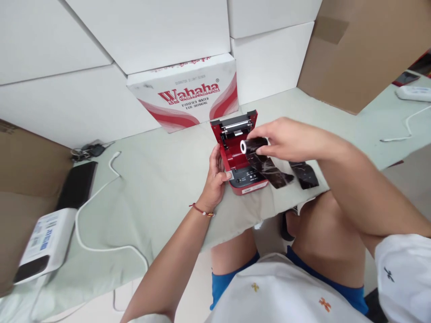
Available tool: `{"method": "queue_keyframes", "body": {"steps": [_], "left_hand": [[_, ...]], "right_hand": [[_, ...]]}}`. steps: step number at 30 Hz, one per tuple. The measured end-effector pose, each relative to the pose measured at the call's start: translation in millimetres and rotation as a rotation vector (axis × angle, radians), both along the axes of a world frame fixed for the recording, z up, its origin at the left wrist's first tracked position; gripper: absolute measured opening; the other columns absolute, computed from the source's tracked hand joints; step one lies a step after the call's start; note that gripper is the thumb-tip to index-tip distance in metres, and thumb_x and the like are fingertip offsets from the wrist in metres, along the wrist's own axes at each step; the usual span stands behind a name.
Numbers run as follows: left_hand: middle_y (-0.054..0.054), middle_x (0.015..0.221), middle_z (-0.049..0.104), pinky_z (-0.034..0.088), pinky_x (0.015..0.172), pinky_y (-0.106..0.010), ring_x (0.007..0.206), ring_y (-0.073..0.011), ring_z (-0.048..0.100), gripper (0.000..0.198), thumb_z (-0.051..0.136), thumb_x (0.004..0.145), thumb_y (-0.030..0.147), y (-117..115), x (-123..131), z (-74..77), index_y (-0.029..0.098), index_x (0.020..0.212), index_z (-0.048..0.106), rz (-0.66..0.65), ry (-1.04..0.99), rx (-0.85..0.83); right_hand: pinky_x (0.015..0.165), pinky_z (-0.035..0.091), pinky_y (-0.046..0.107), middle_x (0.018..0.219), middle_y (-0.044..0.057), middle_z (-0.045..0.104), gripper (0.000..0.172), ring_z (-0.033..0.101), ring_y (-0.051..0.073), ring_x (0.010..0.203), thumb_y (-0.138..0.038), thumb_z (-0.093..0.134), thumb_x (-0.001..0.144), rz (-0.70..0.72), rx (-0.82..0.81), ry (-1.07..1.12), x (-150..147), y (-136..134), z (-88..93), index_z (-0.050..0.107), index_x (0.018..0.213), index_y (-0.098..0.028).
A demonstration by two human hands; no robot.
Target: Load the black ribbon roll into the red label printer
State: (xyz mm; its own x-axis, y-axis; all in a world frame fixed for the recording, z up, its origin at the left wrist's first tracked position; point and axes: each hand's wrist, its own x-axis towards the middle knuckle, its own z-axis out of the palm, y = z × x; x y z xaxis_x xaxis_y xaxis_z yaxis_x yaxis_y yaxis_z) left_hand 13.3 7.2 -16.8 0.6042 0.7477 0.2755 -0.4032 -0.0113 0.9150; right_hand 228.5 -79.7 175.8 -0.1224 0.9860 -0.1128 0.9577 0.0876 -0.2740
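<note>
A small red printer [239, 154] sits open on the pale table [161, 188] near its front edge, lid tilted back. My left hand [214, 177] grips the printer's left side, thumb on its front corner. My right hand [286, 139] holds a black roll with a white core [252, 146] just above the open compartment. A loose black strip [269, 170] trails from the roll toward the table's edge, and a second black piece [304, 174] lies beside it.
A Wahaha carton [188, 92] and white boxes stand behind the printer. A white device [47, 244] with a white cable [97, 197], a black flat object [76, 184] and keys [85, 151] lie at the left. Brown cardboard [357, 54] leans at the right.
</note>
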Motion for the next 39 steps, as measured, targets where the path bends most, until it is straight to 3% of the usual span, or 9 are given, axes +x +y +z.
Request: {"method": "queue_keyframes", "body": {"steps": [6, 9, 15, 18, 22, 27, 32, 36, 39], "left_hand": [[-0.004, 0.178, 0.03, 0.033, 0.132, -0.054, 0.164, -0.0354, 0.032, 0.105, 0.089, 0.076, 0.054, 0, 1, -6.2, 0.046, 0.163, 0.031, 0.005, -0.027, 0.002], [-0.004, 0.178, 0.029, 0.031, 0.133, -0.053, 0.164, -0.0349, 0.031, 0.105, 0.088, 0.077, 0.054, 1, 1, -8.5, 0.046, 0.164, 0.03, 0.006, -0.027, 0.002], [-0.003, 0.18, 0.025, 0.028, 0.134, -0.052, 0.166, -0.0346, 0.028, 0.101, 0.085, 0.08, 0.053, 2, 1, -9.3, 0.044, 0.164, 0.03, -0.006, -0.012, 0.017], [-0.002, 0.179, 0.026, 0.026, 0.135, -0.054, 0.166, -0.0343, 0.027, 0.1, 0.084, 0.082, 0.051, 2, -1, -9.6, 0.045, 0.164, 0.029, -0.011, -0.014, 0.024], [-0.001, 0.179, 0.029, 0.024, 0.136, -0.052, 0.166, -0.034, 0.027, 0.099, 0.085, 0.081, 0.049, 3, -2, -9.1, 0.044, 0.164, 0.031, -0.005, -0.001, 0.015], [-0.003, 0.176, 0.037, 0.035, 0.131, -0.051, 0.162, -0.036, 0.036, 0.091, 0.085, 0.079, 0.048, -3, -5, -2.7, 0.039, 0.159, 0.044, -0.006, -0.008, -0.048], [-0.004, 0.169, 0.049, 0.031, 0.134, -0.047, 0.164, -0.0326, 0.033, 0.069, 0.085, 0.079, 0.051, -3, -12, 9.7, 0.034, 0.142, 0.064, 0.182, 0.022, -0.097], [-0.002, 0.17, 0.047, 0.029, 0.133, -0.048, 0.164, -0.0261, 0.033, 0.049, 0.072, 0.091, 0.056, 20, -4, 36.7, 0.037, 0.135, 0.066, 0.403, 0.066, -0.108], [-0.001, 0.164, 0.056, 0.033, 0.131, -0.045, 0.158, -0.0226, 0.043, 0.039, 0.059, 0.099, 0.056, 42, 14, 65.6, 0.036, 0.13, 0.071, 0.441, 0.066, -0.04]], "right_hand": [[0.067, 0.047, 0.036, 0.114, 0.017, 0.08, 0.032, 0.075, 0.035, 0.101, -0.012, 0.059, 0.092, -0.075, -0.051, -0.322, -50, 32, -30.6, 0.075, 0.12, -0.017], [0.066, 0.047, 0.035, 0.107, 0.017, 0.081, 0.032, 0.076, 0.033, 0.097, -0.009, 0.057, 0.092, -0.066, -0.056, -0.346, -54, 40, -34.1, 0.076, 0.116, -0.016], [0.071, 0.049, 0.035, 0.118, 0.016, 0.08, 0.03, 0.075, 0.031, 0.1, -0.014, 0.059, 0.095, -0.059, -0.035, -0.238, -47, 45, -47.3, 0.076, 0.119, -0.018], [0.085, 0.054, 0.038, 0.126, 0.014, 0.078, 0.029, 0.074, 0.03, 0.108, -0.02, 0.06, 0.099, 0.048, 0.071, -0.088, -39, 29, -49.0, 0.074, 0.124, -0.017], [0.093, 0.056, 0.042, 0.124, 0.013, 0.079, 0.027, 0.07, 0.027, 0.107, -0.025, 0.052, 0.107, 0.23, 0.434, 0.117, -36, -18, -53.9, 0.076, 0.119, -0.016], [0.085, 0.058, 0.045, 0.124, 0.015, 0.079, 0.019, 0.067, 0.027, 0.104, -0.014, 0.062, 0.101, 0.283, 0.812, 0.053, -44, -66, -95.9, 0.074, 0.116, -0.013], [0.093, 0.058, 0.043, 0.13, 0.013, 0.079, 0.032, 0.065, 0.026, 0.112, -0.007, 0.059, 0.1, 0.198, 0.947, 0.075, -47, -71, -136.1, 0.069, 0.129, -0.012], [0.096, 0.058, 0.042, 0.132, 0.01, 0.078, 0.032, 0.064, 0.025, 0.114, -0.008, 0.054, 0.102, 0.183, 0.945, 0.132, -46, -68, -141.2, 0.069, 0.129, -0.015], [0.096, 0.059, 0.041, 0.132, 0.01, 0.078, 0.033, 0.064, 0.024, 0.113, -0.007, 0.052, 0.102, 0.19, 0.948, 0.162, -44, -68, -139.9, 0.07, 0.129, -0.014]]}}
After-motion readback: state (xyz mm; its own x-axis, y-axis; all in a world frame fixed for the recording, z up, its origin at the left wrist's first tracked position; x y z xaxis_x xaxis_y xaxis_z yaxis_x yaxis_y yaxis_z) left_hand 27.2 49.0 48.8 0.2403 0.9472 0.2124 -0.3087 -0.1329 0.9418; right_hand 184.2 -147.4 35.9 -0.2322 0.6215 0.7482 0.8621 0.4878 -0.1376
